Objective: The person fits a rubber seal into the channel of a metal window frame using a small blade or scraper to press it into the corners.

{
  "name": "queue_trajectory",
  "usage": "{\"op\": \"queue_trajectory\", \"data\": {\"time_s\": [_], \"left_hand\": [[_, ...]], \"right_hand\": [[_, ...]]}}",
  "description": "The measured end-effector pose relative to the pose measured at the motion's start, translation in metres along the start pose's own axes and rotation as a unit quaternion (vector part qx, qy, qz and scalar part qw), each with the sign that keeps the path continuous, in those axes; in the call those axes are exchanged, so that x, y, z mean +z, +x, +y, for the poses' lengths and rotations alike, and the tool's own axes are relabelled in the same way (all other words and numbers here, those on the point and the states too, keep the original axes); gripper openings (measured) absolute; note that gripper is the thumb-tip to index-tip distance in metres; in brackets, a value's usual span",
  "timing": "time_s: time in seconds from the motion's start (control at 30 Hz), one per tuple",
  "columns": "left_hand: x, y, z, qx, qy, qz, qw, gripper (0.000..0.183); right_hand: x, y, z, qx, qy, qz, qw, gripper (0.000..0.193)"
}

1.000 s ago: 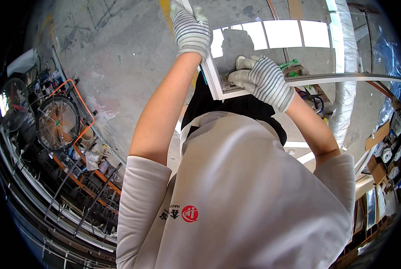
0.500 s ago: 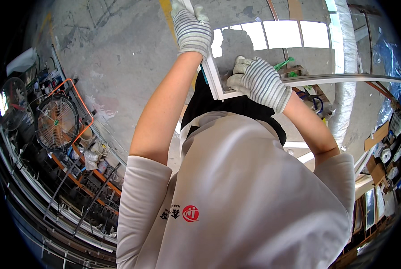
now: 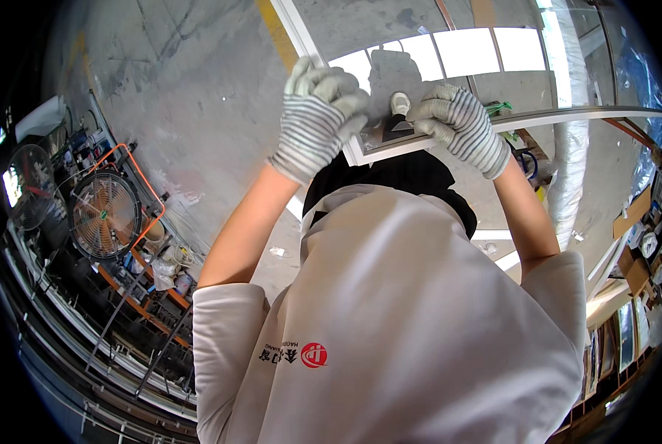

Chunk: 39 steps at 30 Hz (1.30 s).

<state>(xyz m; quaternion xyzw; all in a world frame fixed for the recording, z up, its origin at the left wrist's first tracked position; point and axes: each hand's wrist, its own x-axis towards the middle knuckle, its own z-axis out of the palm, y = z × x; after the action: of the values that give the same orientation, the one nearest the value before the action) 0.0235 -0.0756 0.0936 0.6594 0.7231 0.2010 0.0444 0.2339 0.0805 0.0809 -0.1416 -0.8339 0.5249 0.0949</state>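
A white-framed glass pane [image 3: 390,153] lies before me, its near corner close to my waist. My left hand [image 3: 320,111], in a striped grey-white glove, is over the left frame bar near that corner. Its fingers are loosely bent and apart, the edge slightly blurred; I see nothing held in them. My right hand [image 3: 464,126], gloved alike, is just above the near frame bar with its fingers closed. A small pale pointed piece [image 3: 402,126] shows by its fingertips; its kind is unclear. Through the glass I see a shoe [image 3: 400,103].
Left on the floor stand a round fan [image 3: 104,215] with an orange frame and racks of long metal profiles [image 3: 86,355]. A long plastic-wrapped roll [image 3: 570,148] runs at the right. Cardboard [image 3: 634,270] and blue plastic film [image 3: 642,96] lie farther right.
My left hand has slid back along the frame bar toward the near corner and loosened. My right hand has moved slightly right, off the glass by the corner, and the pointed piece now shows.
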Motion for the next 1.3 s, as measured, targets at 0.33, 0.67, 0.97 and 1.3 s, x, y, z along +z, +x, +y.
{"op": "queue_trajectory", "data": {"time_s": [0.33, 0.67, 0.97, 1.3], "left_hand": [[0.011, 0.018, 0.067, 0.006, 0.289, -0.229, 0.93, 0.025], [-0.003, 0.013, 0.055, 0.013, 0.151, -0.274, 0.95, 0.009], [-0.036, 0.015, 0.036, -0.321, -0.3, -0.185, 0.879, 0.007], [-0.041, -0.017, -0.023, -0.307, -0.001, -0.014, 0.952, 0.085]], "right_hand": [[0.006, -0.007, 0.012, 0.007, 0.006, 0.054, 0.999, 0.011], [0.002, -0.011, 0.01, 0.001, 0.02, 0.094, 0.995, 0.015], [0.004, -0.012, 0.009, 0.024, 0.023, 0.09, 0.995, 0.013], [0.035, 0.002, -0.019, 0.048, -0.159, -0.063, 0.984, 0.013]]}}
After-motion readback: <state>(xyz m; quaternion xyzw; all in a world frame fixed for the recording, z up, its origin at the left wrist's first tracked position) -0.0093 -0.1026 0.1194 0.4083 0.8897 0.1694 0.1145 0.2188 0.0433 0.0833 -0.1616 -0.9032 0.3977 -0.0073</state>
